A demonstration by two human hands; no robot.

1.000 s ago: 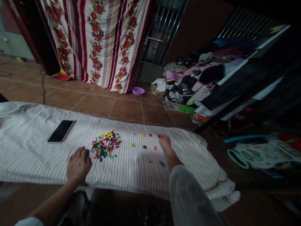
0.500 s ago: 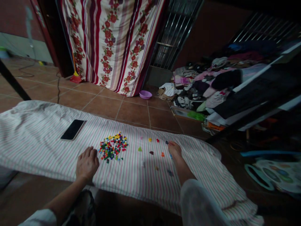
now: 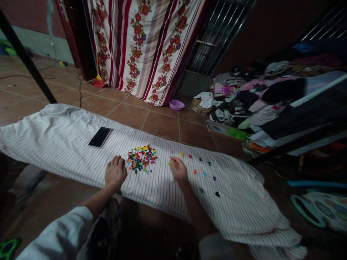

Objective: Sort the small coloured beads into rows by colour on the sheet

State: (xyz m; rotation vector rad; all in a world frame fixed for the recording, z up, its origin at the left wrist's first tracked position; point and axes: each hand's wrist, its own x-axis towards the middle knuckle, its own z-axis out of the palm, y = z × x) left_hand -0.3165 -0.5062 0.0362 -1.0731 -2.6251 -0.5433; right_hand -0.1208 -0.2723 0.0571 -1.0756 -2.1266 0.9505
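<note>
A white bedsheet with thin pink and green stripes (image 3: 67,144) is spread in a long strip over something low. On it lies a heap of tiny multicoloured plastic pieces (image 3: 141,158), with my left hand (image 3: 116,172) resting flat just left of the heap. My right hand (image 3: 179,169) has its fingertips curled together beside a small green piece (image 3: 169,163). Whether they pinch anything is hidden. Several loose pieces, such as an orange one (image 3: 195,172) and a dark one (image 3: 217,194), lie apart to the right. A black smartphone (image 3: 99,137) lies face up further left.
Beyond the sheet is a brown tiled floor (image 3: 161,125) with a purple plastic basin (image 3: 176,105). A large heap of clothes (image 3: 260,97) rises on the right, below a dark frame. A floral curtain (image 3: 146,47) hangs behind. A round-edged toy board (image 3: 320,213) sits at lower right.
My right hand has moved left, away from the scattered pieces and towards the heap, uncovering more of them. My left hand stays beside the heap. The whole view has turned, shifting the scene right.
</note>
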